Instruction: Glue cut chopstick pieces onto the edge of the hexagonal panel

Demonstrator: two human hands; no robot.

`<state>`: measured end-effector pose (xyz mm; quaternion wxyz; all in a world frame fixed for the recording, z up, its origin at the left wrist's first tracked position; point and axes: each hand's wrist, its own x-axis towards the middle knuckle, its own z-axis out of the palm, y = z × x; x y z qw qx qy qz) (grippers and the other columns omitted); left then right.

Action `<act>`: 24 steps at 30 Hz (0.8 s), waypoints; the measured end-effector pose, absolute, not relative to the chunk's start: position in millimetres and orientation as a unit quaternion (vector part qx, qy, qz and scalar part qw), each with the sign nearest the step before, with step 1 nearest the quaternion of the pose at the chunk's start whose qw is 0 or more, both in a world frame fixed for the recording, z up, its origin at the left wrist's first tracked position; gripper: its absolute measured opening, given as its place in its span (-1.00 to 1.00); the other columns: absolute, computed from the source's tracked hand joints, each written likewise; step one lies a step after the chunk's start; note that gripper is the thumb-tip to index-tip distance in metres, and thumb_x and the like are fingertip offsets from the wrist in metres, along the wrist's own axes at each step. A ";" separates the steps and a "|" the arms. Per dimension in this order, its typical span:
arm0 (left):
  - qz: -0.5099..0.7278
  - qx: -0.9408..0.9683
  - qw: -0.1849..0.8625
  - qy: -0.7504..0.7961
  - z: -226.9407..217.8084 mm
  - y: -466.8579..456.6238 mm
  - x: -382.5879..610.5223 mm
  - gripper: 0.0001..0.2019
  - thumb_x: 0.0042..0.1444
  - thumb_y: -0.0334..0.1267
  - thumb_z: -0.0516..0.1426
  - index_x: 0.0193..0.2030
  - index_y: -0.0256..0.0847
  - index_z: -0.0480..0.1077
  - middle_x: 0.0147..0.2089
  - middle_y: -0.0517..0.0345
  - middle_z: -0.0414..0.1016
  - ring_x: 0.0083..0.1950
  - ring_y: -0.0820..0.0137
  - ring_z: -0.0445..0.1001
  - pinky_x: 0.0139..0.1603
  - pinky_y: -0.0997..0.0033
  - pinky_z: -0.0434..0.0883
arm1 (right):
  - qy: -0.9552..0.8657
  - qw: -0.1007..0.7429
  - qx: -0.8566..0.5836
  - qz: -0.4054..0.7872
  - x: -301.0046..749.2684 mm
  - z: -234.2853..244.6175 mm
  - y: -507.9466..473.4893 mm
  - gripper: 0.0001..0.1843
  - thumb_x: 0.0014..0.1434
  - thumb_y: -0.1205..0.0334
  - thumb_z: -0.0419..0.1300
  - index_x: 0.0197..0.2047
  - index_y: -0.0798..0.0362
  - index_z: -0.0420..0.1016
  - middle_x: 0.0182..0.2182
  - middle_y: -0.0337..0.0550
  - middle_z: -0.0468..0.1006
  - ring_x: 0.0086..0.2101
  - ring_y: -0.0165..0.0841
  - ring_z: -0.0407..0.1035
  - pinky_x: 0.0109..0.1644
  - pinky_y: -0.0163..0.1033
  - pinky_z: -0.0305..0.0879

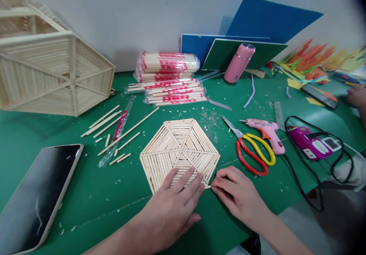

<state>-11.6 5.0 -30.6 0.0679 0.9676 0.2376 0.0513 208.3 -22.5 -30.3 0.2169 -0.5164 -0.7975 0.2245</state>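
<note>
A flat hexagon made of glued wooden sticks (179,146) lies on the green table (94,205). My left hand (174,205) rests flat on its near edge, fingers stretched out over the sticks. My right hand (236,192) sits just right of it, fingertips pinched on a thin stick (207,186) against the hexagon's near right edge. Red and yellow scissors (251,150) and a pink glue gun (267,131) lie just beyond my right hand.
A large stick-built structure (48,68) stands at the far left. A phone (34,198) lies near left. Loose sticks (114,131), wrapped chopstick packs (168,77), a pink bottle (238,62), coloured boards, a purple device with black cable (311,146). Another person's hand (357,95) at far right.
</note>
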 end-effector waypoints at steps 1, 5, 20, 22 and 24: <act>0.051 0.968 0.068 0.236 -30.4 5.2 -11.8 -0.57 0.21 -0.10 -0.12 0.19 -0.17 0.10 0.27 0.14 0.10 0.27 0.17 0.01 0.18 0.07 0.01 | -0.798 0.218 -0.516 0.223 208.1 -30.2 -22.3 -0.87 0.17 0.35 0.05 -0.30 0.04 0.41 -0.35 -0.14 0.38 -0.33 -0.36 0.26 -0.28 -0.22 0.22; 0.053 0.968 0.065 0.236 -29.7 6.6 -11.7 -0.57 0.22 -0.08 -0.14 0.18 -0.17 0.12 0.27 0.15 0.10 0.26 0.17 0.03 0.18 0.08 0.01 | -0.799 0.217 -0.517 0.218 207.4 -29.9 -22.6 -0.88 0.16 0.34 0.05 -0.31 0.03 0.42 -0.36 -0.15 0.38 -0.33 -0.36 0.26 -0.28 -0.22 0.21; 0.052 0.965 0.093 0.238 -23.3 8.0 -10.2 -0.59 0.21 -0.06 -0.12 0.14 -0.14 0.18 0.24 0.12 0.16 0.24 0.18 0.10 0.16 0.10 0.06 | -0.800 0.222 -0.522 0.197 203.6 -26.7 -22.5 -0.86 0.15 0.35 0.06 -0.34 0.05 0.45 -0.40 -0.16 0.40 -0.36 -0.37 0.28 -0.31 -0.24 0.24; 0.055 0.966 0.087 0.237 -24.2 7.7 -10.3 -0.59 0.21 -0.06 -0.12 0.14 -0.14 0.18 0.25 0.13 0.15 0.24 0.19 0.10 0.16 0.10 0.06 | -0.800 0.224 -0.523 0.192 201.8 -25.6 -22.8 -0.87 0.14 0.35 0.07 -0.36 0.04 0.45 -0.41 -0.17 0.41 -0.37 -0.38 0.30 -0.32 -0.25 0.25; 0.058 0.967 0.081 0.236 -25.5 7.3 -10.9 -0.59 0.21 -0.07 -0.11 0.16 -0.14 0.15 0.26 0.13 0.13 0.24 0.19 0.09 0.17 0.10 0.04 | -0.799 0.230 -0.524 0.183 202.6 -24.6 -22.9 -0.88 0.13 0.34 0.09 -0.34 0.02 0.45 -0.40 -0.18 0.42 -0.37 -0.38 0.31 -0.31 -0.26 0.28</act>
